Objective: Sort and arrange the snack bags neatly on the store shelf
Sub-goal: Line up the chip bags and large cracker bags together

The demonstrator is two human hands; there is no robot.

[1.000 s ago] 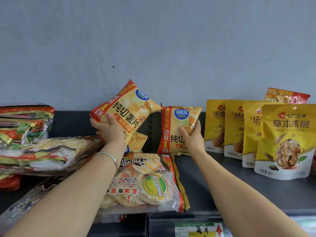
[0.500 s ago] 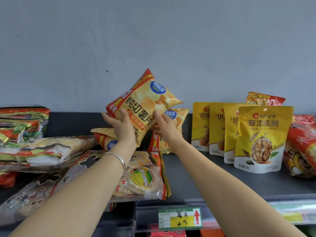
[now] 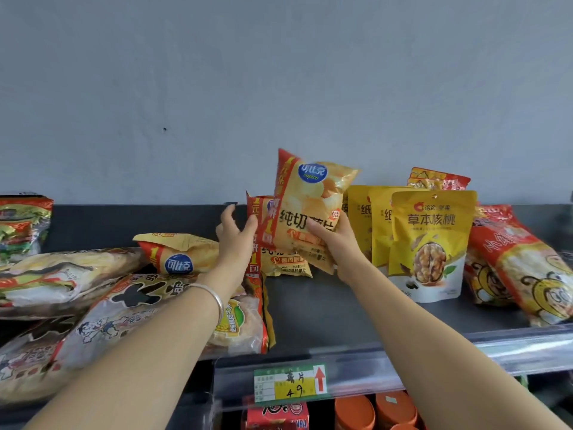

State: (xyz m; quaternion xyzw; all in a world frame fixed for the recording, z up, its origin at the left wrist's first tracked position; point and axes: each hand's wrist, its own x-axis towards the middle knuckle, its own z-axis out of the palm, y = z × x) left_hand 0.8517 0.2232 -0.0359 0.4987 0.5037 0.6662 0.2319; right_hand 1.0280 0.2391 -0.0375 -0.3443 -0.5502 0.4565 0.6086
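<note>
While in right hand (image 3: 338, 247) grip, copico chip bag (image 3: 310, 200).

1. A plain grey-blue wall (image 3: 279, 72) fills everything above the fingers (image 3: 229, 214), matt and evenly lit.
2. One small dark speck (image 3: 164, 129) marks the wall up and left of them.
3. A dark shelf board (image 3: 319, 311) lies below the fingers, its dark back panel (image 3: 108, 225) level with them.
4. A clear price rail (image 3: 350, 367) edges the shelf front, well below.
</note>
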